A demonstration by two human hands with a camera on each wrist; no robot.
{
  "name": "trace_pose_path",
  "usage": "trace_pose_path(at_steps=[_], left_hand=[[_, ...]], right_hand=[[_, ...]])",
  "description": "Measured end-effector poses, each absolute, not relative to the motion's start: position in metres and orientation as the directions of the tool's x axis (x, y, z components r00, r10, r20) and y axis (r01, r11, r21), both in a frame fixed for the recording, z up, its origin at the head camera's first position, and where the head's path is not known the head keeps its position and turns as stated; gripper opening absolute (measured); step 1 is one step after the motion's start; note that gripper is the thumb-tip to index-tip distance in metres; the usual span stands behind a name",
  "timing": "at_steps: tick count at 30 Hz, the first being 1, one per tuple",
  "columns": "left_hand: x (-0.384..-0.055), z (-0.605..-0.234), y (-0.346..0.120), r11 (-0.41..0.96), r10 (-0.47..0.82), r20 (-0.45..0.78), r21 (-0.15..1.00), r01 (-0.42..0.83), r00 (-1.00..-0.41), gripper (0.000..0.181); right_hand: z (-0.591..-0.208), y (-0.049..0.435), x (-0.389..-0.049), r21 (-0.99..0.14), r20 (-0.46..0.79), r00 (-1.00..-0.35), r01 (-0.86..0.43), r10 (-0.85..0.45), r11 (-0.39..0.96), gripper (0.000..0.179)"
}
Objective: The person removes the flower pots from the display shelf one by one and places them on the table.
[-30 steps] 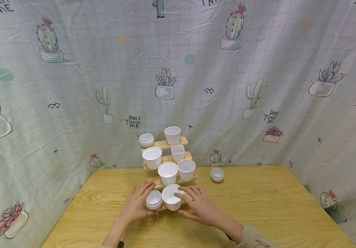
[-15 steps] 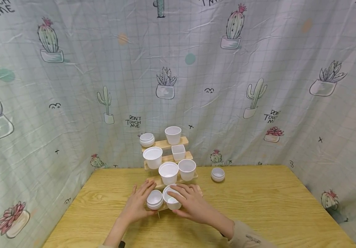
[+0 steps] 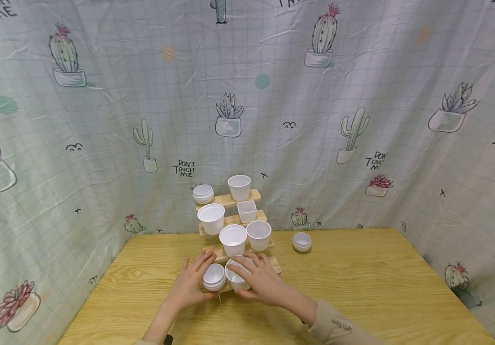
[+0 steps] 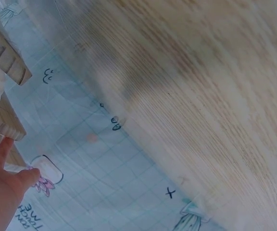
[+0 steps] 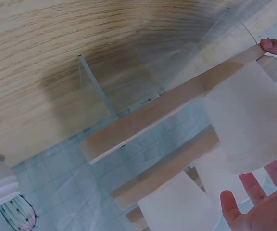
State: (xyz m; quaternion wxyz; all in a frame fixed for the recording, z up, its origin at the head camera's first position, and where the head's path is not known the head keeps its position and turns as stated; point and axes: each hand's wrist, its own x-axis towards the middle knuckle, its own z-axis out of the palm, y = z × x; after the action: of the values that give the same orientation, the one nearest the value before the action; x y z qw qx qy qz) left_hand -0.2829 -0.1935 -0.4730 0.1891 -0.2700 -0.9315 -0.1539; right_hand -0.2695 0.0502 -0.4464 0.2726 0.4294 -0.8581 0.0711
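Observation:
In the head view my left hand (image 3: 190,280) is spread around the left side of a small white ridged pot (image 3: 214,277) on the lowest wooden step. The right wrist view shows the left thumb (image 5: 271,46) against that step's end; in the left wrist view, left-hand fingers (image 4: 3,150) reach a second step's end. My right hand (image 3: 262,282) arches over a wider white plastic pot (image 3: 232,278) beside the ridged one, covering much of it. In the right wrist view the right hand's spread fingers (image 5: 252,187) lie right at this pot's rim (image 5: 246,163).
Behind my hands rises a stepped wooden stand (image 3: 275,263) with clear side panels (image 5: 95,86). Its higher steps bear several white pots, including a square pot (image 3: 247,212). Another small ridged pot (image 3: 302,242) stands on the table (image 3: 351,287) to the right. A cactus-print curtain (image 3: 269,153) surrounds the table.
My right hand has moved left, from the right side of the wider pot to over it. My left hand and the pots stay where they were.

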Motion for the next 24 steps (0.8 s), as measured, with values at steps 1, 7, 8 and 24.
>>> trace_pose_path(at_steps=[1,7,8,24], left_hand=[[-0.2830,-0.4728,-0.1938,0.809,0.444,0.432,0.184,0.559,-0.785,0.099],[-0.2841,-0.4736,-0.1946,0.813,0.446,0.417,0.182,0.554,-0.792,0.099],[-0.2843,-0.4737,-0.1946,0.812,0.447,0.415,0.182,0.554,-0.792,0.099],[-0.2838,-0.4739,-0.1939,0.818,0.447,0.426,0.162,0.552,-0.787,0.098]], right_hand=[[-0.4462,0.0499,-0.2701,0.109,0.530,-0.484,-0.776,-0.697,0.622,0.057],[-0.4473,0.0482,-0.2736,0.128,0.519,-0.469,-0.783,-0.714,0.608,0.053],[-0.4473,0.0479,-0.2739,0.130,0.517,-0.467,-0.786,-0.718,0.605,0.053],[-0.4490,0.0433,-0.2798,0.116,0.506,-0.465,-0.798,-0.726,0.592,0.056]])
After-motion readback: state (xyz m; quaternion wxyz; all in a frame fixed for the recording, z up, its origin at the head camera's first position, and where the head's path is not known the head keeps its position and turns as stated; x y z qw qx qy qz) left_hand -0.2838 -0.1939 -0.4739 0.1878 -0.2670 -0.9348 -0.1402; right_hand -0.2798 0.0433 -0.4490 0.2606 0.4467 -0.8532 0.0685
